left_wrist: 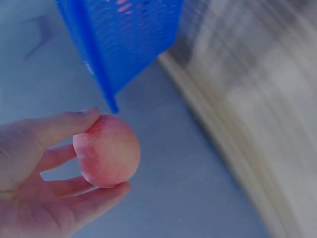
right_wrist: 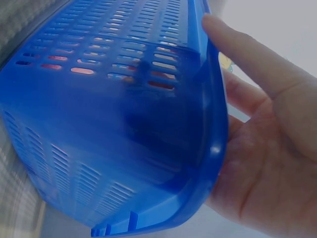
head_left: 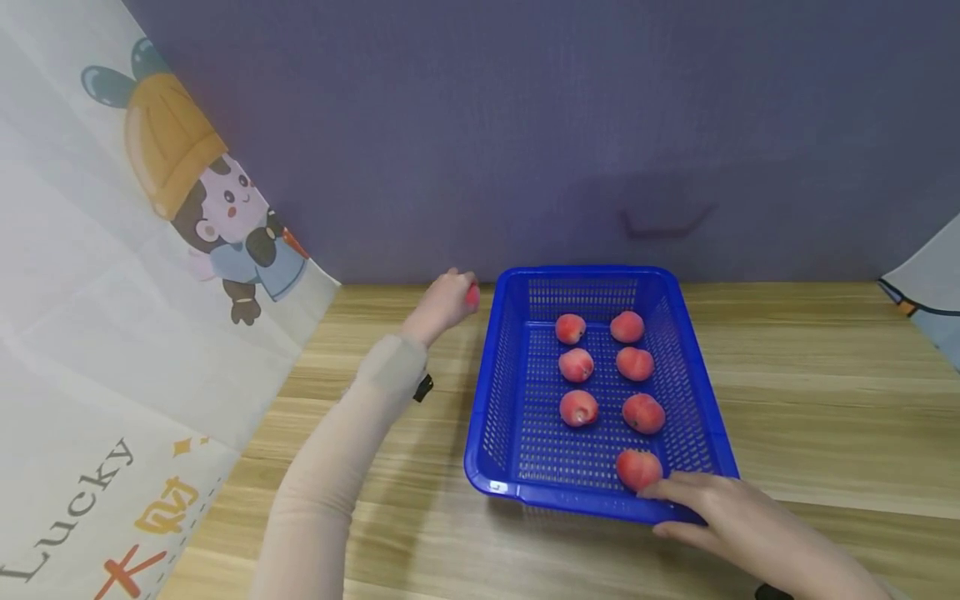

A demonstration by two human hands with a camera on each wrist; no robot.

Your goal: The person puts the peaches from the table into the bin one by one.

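A peach (left_wrist: 110, 151) is held between the thumb and fingers of my left hand (head_left: 444, 305), just left of the basket's far left corner; in the head view the hand covers most of it. My right hand (head_left: 720, 510) grips the near right corner of the blue plastic basket (head_left: 480, 433), thumb outside the rim and fingers over it. Several peaches (head_left: 576, 365) lie in the basket in two rows, three on the left side and the others on the right. The nearest peach (head_left: 637, 470) sits right by my right fingertips.
The basket stands on a wood-grain table (head_left: 810, 400). A dark blue-grey panel (head_left: 480, 133) rises behind it. At the left hangs a white sheet (head_left: 82, 333) with a cartoon figure and lettering. Another printed sheet edge (head_left: 930, 283) shows at the far right.
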